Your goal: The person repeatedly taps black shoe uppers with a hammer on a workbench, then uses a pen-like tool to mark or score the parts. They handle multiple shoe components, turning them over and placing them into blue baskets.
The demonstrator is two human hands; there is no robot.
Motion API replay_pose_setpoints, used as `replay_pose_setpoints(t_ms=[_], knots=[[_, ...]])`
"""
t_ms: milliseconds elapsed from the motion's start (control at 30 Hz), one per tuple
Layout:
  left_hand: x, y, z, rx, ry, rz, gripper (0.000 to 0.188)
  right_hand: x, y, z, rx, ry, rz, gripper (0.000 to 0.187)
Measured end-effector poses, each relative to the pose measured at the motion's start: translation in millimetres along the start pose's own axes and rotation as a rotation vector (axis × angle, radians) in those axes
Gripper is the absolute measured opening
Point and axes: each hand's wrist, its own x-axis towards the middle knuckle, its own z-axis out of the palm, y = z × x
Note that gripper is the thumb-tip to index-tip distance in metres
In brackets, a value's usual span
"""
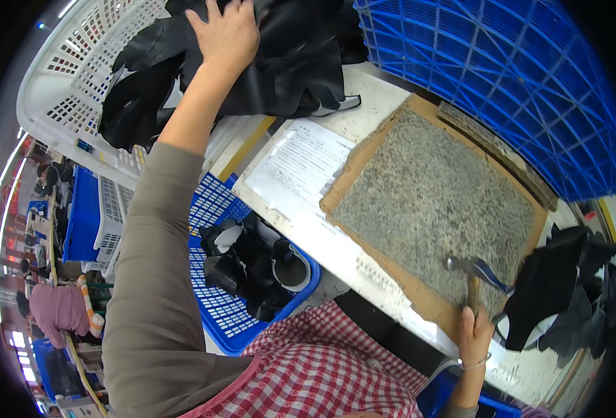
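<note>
The right hand [475, 336] is wrapped round a wooden-handled hammer [473, 289], head over the speckled grey slab [426, 188]; a slack grip might knock the black offcuts [548, 285] just right of it. The left hand [230, 38] is spread over a black leather-like pile [294, 70]; whether its fingertips pinch any, I can't tell. Tugging could drag tangled pieces along. Left of that hand, a white basket [50, 76] crowds it; beyond the hammer, a blue lattice crate [503, 76] hems the slab.

At the top of the frame, the left hand [230, 38] is partly blurred — which of the black pieces [294, 73] it touches cannot be told — and those pieces run off the upper edge. The right hand [476, 338] hides the hammer handle's [473, 296] lower end. Print on the central white sheet [297, 164] is too small to read.
</note>
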Motion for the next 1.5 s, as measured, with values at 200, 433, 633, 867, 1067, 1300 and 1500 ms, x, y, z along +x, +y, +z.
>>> replay_pose_setpoints(t_ms=[200,433,633,867,1067,1300,1500], knots=[[5,75,-102,-0.354,0.421,-0.041,0.068,-36,-19,14,0.044,0.021,-0.116,0.028],[-109,215,-202,-0.692,-0.226,0.669,0.06,-76,-38,11,-0.01,0.057,-0.02,0.03],[-111,202,-201,-1.186,-0.72,0.069,0.051,-58,-47,-19,-0.093,0.238,-0.232,0.03],[-163,198,-218,-1.578,-0.954,-0.107,0.058,20,-96,-8,-0.374,0.082,-0.198,0.039],[-170,202,-225,-1.61,-0.964,-0.187,0.062,18,-108,-11,-0.38,0.147,-0.273,0.043],[-179,207,-217,-1.651,-0.78,-0.145,0.067,16,-94,-5,-0.467,0.083,-0.246,0.042],[-179,208,-215,-1.65,-0.847,-0.183,0.067,20,-90,-6,-0.402,-0.046,-0.168,0.045]])
